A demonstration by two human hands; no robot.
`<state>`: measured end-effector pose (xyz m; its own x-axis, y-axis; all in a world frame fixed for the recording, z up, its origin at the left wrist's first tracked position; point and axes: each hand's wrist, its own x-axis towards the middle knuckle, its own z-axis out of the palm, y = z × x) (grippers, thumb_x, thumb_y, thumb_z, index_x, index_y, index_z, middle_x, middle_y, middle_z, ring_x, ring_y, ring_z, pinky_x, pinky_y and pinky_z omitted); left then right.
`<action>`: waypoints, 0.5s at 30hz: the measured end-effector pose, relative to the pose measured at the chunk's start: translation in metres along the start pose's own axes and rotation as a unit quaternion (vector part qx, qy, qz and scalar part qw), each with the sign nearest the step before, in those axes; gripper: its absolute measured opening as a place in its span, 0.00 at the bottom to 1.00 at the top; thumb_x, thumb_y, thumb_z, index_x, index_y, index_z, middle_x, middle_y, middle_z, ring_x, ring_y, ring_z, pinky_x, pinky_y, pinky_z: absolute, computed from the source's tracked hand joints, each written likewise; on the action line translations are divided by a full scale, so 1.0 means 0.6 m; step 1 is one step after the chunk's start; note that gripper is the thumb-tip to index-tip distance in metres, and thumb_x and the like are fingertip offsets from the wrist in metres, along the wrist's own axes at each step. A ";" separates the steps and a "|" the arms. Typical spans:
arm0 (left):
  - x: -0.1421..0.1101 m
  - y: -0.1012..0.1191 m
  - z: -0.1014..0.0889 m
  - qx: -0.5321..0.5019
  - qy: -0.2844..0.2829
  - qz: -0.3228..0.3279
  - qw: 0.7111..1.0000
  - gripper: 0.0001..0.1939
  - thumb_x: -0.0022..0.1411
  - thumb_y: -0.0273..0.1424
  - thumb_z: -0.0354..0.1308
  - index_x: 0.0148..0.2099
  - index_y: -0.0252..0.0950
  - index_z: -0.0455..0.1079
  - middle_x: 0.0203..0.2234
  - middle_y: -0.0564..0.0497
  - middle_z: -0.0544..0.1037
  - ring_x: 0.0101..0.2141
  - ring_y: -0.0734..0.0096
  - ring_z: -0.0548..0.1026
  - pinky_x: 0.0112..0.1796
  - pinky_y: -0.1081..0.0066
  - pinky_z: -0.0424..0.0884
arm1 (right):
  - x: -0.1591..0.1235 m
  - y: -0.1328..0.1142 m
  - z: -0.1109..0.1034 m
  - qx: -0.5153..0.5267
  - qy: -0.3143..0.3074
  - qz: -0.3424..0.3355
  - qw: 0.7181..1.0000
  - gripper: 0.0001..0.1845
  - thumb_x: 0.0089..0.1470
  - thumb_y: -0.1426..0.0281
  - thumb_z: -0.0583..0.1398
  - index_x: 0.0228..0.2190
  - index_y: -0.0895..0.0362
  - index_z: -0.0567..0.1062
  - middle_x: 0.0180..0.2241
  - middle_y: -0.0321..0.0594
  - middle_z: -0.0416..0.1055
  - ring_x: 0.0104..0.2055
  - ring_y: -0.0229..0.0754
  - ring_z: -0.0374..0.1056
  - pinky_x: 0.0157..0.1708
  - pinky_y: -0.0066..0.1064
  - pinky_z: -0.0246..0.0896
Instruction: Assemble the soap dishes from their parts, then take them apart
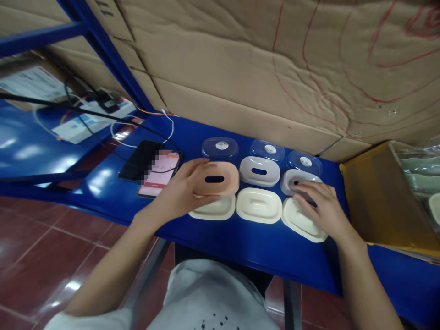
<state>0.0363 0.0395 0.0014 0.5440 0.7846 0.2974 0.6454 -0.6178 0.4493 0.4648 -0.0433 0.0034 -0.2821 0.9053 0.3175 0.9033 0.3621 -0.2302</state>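
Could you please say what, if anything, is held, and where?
Left hand: peach tray, by its left end. Right hand: at the rightmost slotted tray; hold unclear.

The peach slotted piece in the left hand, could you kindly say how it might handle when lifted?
The peach slotted piece is probably stiff, its rounded outline unbent in the left hand. The open slot hints at lightness, and the smooth surface might slip.

On the table (247,250), three trays (258,205) lay nearest, three slotted pieces (259,179) behind them, three lids (267,150) farthest; phone (167,169) left, box (378,197) right.
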 end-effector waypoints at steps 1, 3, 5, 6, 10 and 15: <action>-0.014 0.007 -0.001 0.000 -0.005 -0.002 1.000 0.34 0.69 0.46 0.67 0.71 0.46 0.62 0.69 0.42 0.64 0.68 0.49 0.68 0.68 0.49 0.67 | 0.000 -0.003 -0.002 -0.001 0.003 0.001 1.000 0.15 0.72 0.59 0.59 0.54 0.49 0.79 0.54 0.47 0.81 0.57 0.57 0.75 0.55 0.51 0.65; -0.038 0.018 -0.003 0.001 -0.019 -0.009 1.000 0.35 0.70 0.47 0.66 0.72 0.46 0.61 0.69 0.41 0.64 0.67 0.48 0.68 0.67 0.49 0.68 | 0.000 -0.007 -0.004 -0.003 0.010 -0.002 1.000 0.15 0.72 0.59 0.60 0.54 0.49 0.79 0.55 0.47 0.81 0.57 0.58 0.75 0.55 0.51 0.65; -0.055 0.026 -0.003 0.005 -0.032 -0.014 0.999 0.35 0.70 0.48 0.65 0.72 0.46 0.61 0.68 0.40 0.66 0.67 0.46 0.68 0.66 0.48 0.68 | 0.000 -0.010 -0.005 -0.005 0.014 -0.012 1.000 0.15 0.72 0.60 0.60 0.55 0.50 0.78 0.55 0.48 0.80 0.57 0.58 0.75 0.55 0.51 0.64; -0.060 0.028 -0.002 0.008 -0.038 -0.014 0.999 0.34 0.70 0.49 0.65 0.72 0.45 0.62 0.68 0.40 0.67 0.67 0.45 0.69 0.66 0.47 0.69 | 0.000 -0.012 -0.005 -0.006 0.016 -0.018 1.000 0.15 0.72 0.61 0.60 0.55 0.50 0.78 0.55 0.49 0.80 0.57 0.58 0.75 0.55 0.50 0.64; -0.068 0.036 -0.001 0.029 -0.043 -0.017 0.998 0.33 0.69 0.48 0.66 0.70 0.45 0.64 0.67 0.38 0.68 0.65 0.41 0.70 0.64 0.43 0.69 | 0.001 -0.021 -0.004 -0.002 0.018 -0.035 0.999 0.16 0.71 0.62 0.61 0.56 0.51 0.78 0.55 0.49 0.80 0.57 0.58 0.75 0.55 0.50 0.64; -0.069 0.046 -0.001 0.050 -0.050 -0.006 0.997 0.35 0.68 0.47 0.68 0.71 0.45 0.62 0.67 0.38 0.69 0.65 0.41 0.71 0.62 0.43 0.69 | 0.003 -0.027 -0.004 -0.001 0.023 -0.038 0.999 0.15 0.72 0.62 0.61 0.55 0.51 0.77 0.54 0.49 0.80 0.57 0.57 0.75 0.55 0.49 0.64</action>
<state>0.0310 -0.0101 0.0020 0.5831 0.7863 0.2042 0.7003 -0.6139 0.3642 0.4501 -0.0479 0.0099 -0.3349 0.8639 0.3761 0.8804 0.4291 -0.2018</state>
